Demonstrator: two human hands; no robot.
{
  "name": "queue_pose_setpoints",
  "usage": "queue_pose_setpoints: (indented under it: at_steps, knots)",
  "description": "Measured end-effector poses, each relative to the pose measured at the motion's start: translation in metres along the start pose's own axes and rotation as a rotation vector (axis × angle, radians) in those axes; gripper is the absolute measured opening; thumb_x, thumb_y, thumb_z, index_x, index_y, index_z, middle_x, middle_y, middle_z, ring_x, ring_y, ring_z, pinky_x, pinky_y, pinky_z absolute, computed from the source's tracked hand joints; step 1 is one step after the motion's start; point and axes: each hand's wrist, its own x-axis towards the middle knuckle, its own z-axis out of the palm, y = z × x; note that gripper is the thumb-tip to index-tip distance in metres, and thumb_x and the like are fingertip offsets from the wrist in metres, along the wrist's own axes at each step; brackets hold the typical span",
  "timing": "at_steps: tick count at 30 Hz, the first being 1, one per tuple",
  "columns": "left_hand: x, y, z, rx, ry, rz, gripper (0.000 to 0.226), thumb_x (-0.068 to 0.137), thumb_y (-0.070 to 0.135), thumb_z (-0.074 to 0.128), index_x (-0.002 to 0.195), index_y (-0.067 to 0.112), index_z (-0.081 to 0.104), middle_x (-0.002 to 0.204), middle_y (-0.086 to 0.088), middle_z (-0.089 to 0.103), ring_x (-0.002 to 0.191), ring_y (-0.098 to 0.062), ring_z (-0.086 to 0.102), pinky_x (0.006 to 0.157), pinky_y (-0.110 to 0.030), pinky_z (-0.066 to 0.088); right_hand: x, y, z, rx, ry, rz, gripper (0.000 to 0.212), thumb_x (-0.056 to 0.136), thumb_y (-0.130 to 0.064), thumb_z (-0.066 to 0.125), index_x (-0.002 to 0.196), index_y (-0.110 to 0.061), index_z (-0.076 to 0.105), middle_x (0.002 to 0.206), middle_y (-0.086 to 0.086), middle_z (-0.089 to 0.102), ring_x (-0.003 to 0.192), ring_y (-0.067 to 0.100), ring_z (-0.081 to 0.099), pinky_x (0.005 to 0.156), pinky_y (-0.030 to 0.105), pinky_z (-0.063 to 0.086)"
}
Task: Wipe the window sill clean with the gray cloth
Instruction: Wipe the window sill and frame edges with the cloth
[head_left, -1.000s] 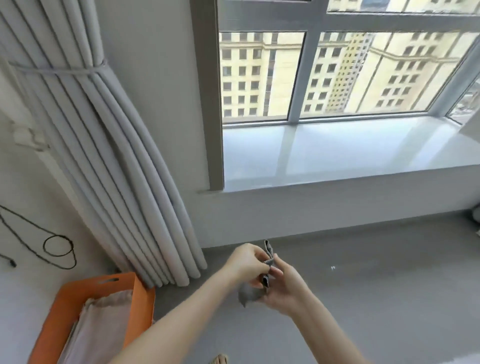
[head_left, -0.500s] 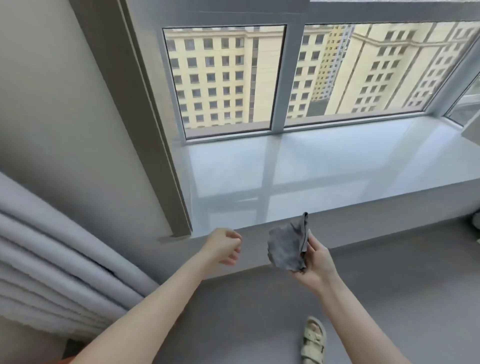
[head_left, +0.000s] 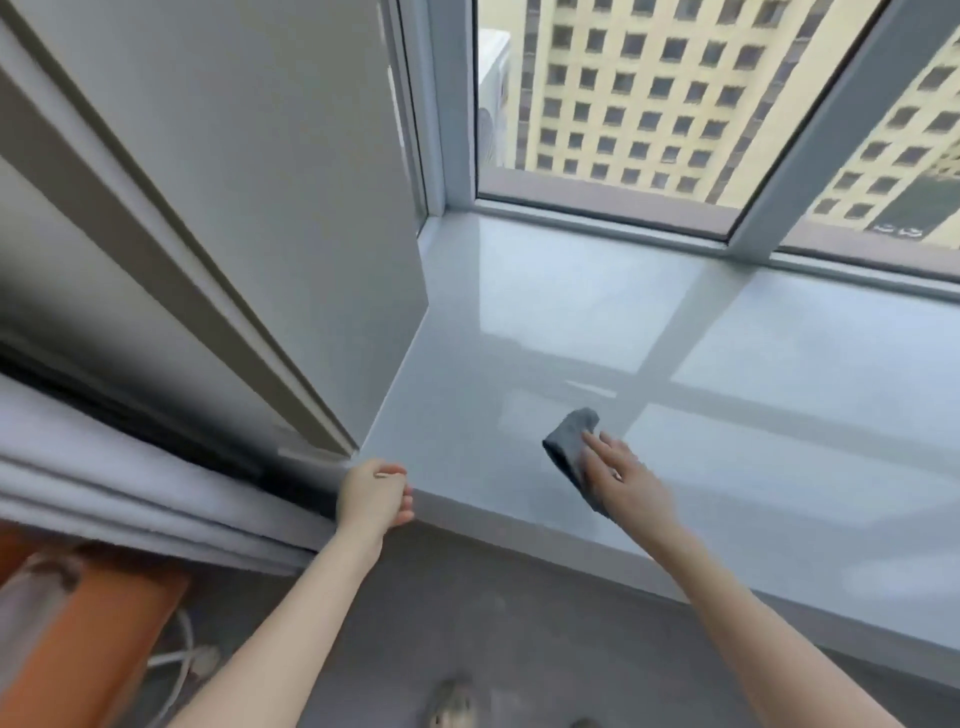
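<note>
The glossy pale window sill (head_left: 701, 364) runs from the left wall corner out to the right. A folded gray cloth (head_left: 569, 447) lies flat on the sill near its front edge. My right hand (head_left: 621, 480) rests on top of the cloth with the fingers spread, pressing it against the surface. My left hand (head_left: 375, 496) is loosely curled at the sill's front left corner, touching the edge and holding nothing.
A wall pier (head_left: 291, 218) bounds the sill on the left, the window frame (head_left: 810, 124) stands behind it. Gathered curtains (head_left: 130, 488) hang at left above an orange crate (head_left: 88, 639) and a white cable (head_left: 182, 654). A sandalled foot (head_left: 452, 706) is on the floor.
I have stepped closer to the sill. My right hand carried the cloth up from the air and laid it flat on the sill. My left hand moved to the sill's corner.
</note>
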Motion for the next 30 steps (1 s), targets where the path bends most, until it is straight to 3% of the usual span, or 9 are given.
queue_pose_setpoints:
  at_steps: [2,5,10,13,17,20,23,27,30]
  knots:
    - [0.015,-0.008,0.004,-0.008,0.082,0.007,0.021,0.086,0.000,0.043,0.079,0.014,0.056,0.076,-0.010,0.058,0.063,-0.019,0.055,0.053,-0.028,0.049,0.042,0.015,0.023,-0.481,0.027,-0.128,0.060,0.093,-0.058,0.023,0.146,-0.031,0.026,0.157,0.004,0.021,0.146,0.022,0.012,0.118,0.042,0.009]
    - [0.033,-0.017,0.005,0.017,0.156,0.039,0.019,0.085,0.001,0.044,0.084,0.015,0.057,0.077,-0.007,0.061,0.062,-0.017,0.055,0.053,-0.028,0.047,0.080,0.030,0.066,-0.665,-0.109,-0.266,0.090,0.079,-0.073,-0.012,0.149,-0.024,0.017,0.159,0.010,0.010,0.147,0.025,0.003,0.119,0.043,0.000]
    - [0.061,-0.031,-0.004,0.062,0.226,0.049,0.020,0.085,0.002,0.046,0.083,0.016,0.060,0.074,-0.005,0.065,0.060,-0.015,0.059,0.055,-0.028,0.042,0.093,0.016,0.141,-0.790,-0.037,-0.519,0.057,0.095,-0.043,0.026,0.139,-0.011,0.043,0.150,0.018,0.033,0.143,0.032,0.019,0.112,0.052,0.010]
    - [0.072,-0.039,-0.009,0.049,0.266,0.019,0.021,0.084,0.003,0.046,0.082,0.017,0.061,0.073,-0.004,0.065,0.060,-0.015,0.059,0.053,-0.027,0.040,0.102,-0.017,0.174,-0.792,-0.126,-0.896,0.053,0.096,-0.041,0.029,0.140,-0.015,0.042,0.151,0.015,0.033,0.143,0.030,0.022,0.112,0.050,0.012]
    - [0.078,-0.050,-0.011,0.005,0.353,-0.034,0.022,0.083,0.001,0.046,0.082,0.017,0.062,0.072,-0.005,0.065,0.060,-0.016,0.060,0.052,-0.027,0.039,0.125,-0.052,0.221,-0.802,-0.433,-1.341,0.049,0.097,-0.040,0.026,0.138,-0.022,0.045,0.151,0.009,0.034,0.142,0.029,0.025,0.115,0.049,0.006]
    - [0.081,-0.057,-0.011,-0.055,0.436,-0.070,0.020,0.083,-0.001,0.047,0.084,0.012,0.063,0.072,-0.007,0.065,0.060,-0.016,0.059,0.053,-0.027,0.039,0.159,-0.067,0.225,-0.750,-0.472,-1.585,0.047,0.097,-0.037,0.027,0.137,-0.025,0.047,0.147,0.003,0.042,0.139,0.025,0.033,0.116,0.043,0.008]
    - [0.081,-0.063,-0.010,-0.129,0.503,-0.091,0.021,0.083,-0.003,0.046,0.084,0.010,0.062,0.073,-0.008,0.063,0.060,-0.015,0.057,0.054,-0.027,0.040,0.182,-0.064,0.204,-0.700,-0.431,-1.466,0.047,0.097,-0.037,0.027,0.140,-0.024,0.043,0.148,-0.001,0.042,0.139,0.019,0.034,0.115,0.041,0.011]
    - [0.071,-0.070,-0.011,-0.210,0.555,-0.114,0.022,0.083,-0.004,0.045,0.083,0.010,0.062,0.072,-0.006,0.063,0.062,-0.014,0.058,0.056,-0.026,0.043,0.221,-0.051,0.165,-0.776,-0.187,-1.151,0.056,0.097,-0.047,0.014,0.142,-0.025,0.039,0.150,0.000,0.037,0.140,0.022,0.032,0.115,0.043,0.014]
    - [0.062,-0.075,-0.013,-0.263,0.588,-0.109,0.023,0.082,-0.002,0.045,0.081,0.013,0.061,0.072,-0.004,0.063,0.065,-0.015,0.059,0.058,-0.027,0.044,0.222,-0.058,0.165,-0.811,-0.117,-0.920,0.062,0.093,-0.049,0.007,0.146,-0.025,0.028,0.156,0.000,0.026,0.145,0.022,0.017,0.118,0.045,0.007]
